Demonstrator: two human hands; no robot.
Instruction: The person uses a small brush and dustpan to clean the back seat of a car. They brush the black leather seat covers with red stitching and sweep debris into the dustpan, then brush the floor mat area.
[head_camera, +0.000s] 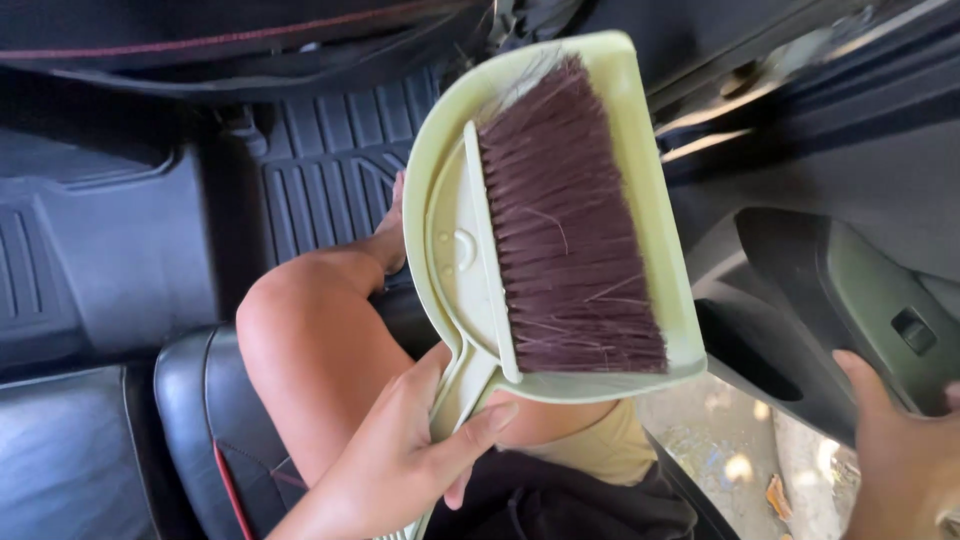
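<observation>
We are inside a car, with a black rubber floor mat (335, 165) below us. Our left hand (400, 465) is closed tight around the handle of one pale green dustpan (450, 250). One brush (565, 225) with brown bristles sits clipped in the pan. From our fingers (480, 425) the pan runs long toward 1 o'clock. Our right hand (900, 460), at 3 o'clock, rests open on the door panel (850, 280), holding nothing.
</observation>
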